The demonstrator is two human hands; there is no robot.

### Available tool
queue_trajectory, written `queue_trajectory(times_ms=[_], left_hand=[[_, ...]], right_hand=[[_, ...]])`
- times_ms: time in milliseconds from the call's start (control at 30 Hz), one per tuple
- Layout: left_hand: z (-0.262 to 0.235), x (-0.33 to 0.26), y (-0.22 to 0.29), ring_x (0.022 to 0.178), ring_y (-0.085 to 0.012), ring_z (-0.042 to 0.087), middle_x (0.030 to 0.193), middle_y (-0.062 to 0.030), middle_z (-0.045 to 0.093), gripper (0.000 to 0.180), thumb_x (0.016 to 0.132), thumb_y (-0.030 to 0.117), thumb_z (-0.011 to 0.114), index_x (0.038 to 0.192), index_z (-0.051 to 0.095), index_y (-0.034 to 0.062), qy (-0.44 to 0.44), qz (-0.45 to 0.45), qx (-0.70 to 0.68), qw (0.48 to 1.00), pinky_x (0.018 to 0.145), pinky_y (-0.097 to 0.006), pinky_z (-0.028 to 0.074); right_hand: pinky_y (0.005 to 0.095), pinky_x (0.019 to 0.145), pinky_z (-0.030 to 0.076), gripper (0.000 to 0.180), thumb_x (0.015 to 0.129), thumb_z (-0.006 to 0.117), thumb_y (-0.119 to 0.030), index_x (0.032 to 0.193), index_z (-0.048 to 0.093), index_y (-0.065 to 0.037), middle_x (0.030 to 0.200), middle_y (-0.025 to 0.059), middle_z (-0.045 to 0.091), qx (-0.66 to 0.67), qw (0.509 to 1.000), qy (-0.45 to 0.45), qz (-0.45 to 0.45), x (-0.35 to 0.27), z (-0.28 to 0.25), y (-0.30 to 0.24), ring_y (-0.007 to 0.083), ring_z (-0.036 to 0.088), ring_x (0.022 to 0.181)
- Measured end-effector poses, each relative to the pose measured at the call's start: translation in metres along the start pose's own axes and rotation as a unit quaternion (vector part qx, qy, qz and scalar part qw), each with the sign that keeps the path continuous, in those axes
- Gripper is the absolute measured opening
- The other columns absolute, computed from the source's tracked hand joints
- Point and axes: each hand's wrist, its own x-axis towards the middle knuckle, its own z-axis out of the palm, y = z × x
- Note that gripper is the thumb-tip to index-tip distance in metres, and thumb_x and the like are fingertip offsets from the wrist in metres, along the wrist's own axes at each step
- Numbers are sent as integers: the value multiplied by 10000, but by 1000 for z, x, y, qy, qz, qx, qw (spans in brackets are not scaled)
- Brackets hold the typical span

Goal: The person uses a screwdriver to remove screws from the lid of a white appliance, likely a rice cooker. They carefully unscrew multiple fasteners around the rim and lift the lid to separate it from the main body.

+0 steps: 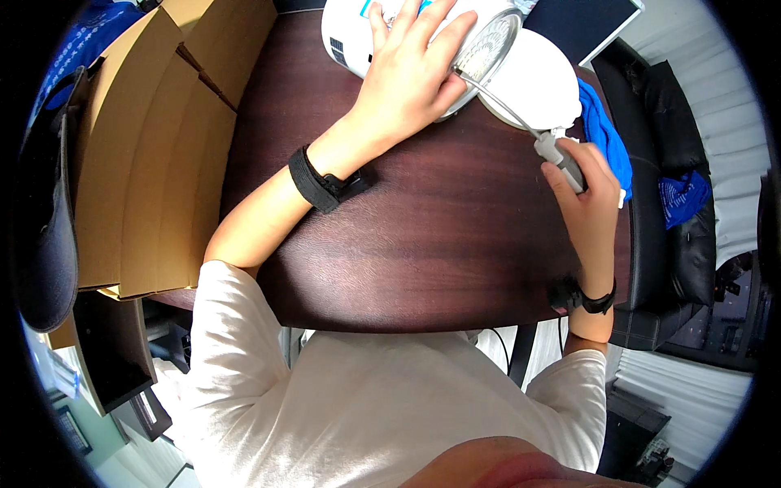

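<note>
A white, rounded appliance (342, 39) that looks like a small rice cooker lies on its side at the far edge of the table. Its metal-rimmed round end (488, 50), with a patterned silvery surface, faces right. Spread over the body, my left hand (407, 85) presses down with fingers apart. My right hand (592, 183) is wrapped round the grey handle of a screwdriver (547, 146). The long thin shaft points up and left, its tip at the metal rim beside my left thumb. Behind the shaft sits a round white part (533, 77), possibly the lid.
Tall cardboard boxes (154, 163) stand along the left of the dark wooden table (423, 236). A blue cloth (604, 134) lies at its right edge, near my right hand. Beyond that is a black sofa (679, 122) with another blue cloth (685, 198). A dark panel (582, 28) stands at the far right.
</note>
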Motion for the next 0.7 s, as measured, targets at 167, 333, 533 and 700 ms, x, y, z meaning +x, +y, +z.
queue_trajectory(times_ms=[167,333,533,700], left_hand=[[-1,0,2,1293,-473,275,1374,-243,330,643,721,109,642,1311,404,20,-24,-13,4,1000,1004,-667,207],[-2,-1,2,1293,-478,271,1371,-245,330,644,720,105,639,1313,400,24,-27,-19,-5,999,999,-673,205],[-2,-1,2,1299,-474,266,1378,-243,323,656,716,103,643,1318,394,26,-32,-16,-2,999,1002,-672,201],[0,-1,1,1301,-443,290,1374,-208,351,655,696,100,647,1309,421,66,-8,-2,10,1000,1002,-662,209]], right_hand=[[183,402,284,280,920,564,-287,957,629,-17,689,-4,546,338,881,-196,267,2,-11,2,38,432,484],[185,385,257,293,926,548,-300,957,628,-20,657,-10,533,422,814,-225,330,11,-20,3,22,395,450],[257,497,407,232,806,696,-178,981,634,-38,718,45,559,-63,998,-18,-16,2,-7,-14,145,546,561],[285,535,440,273,745,740,-126,986,636,-50,777,69,570,-175,977,71,-103,7,-6,-10,189,577,622]])
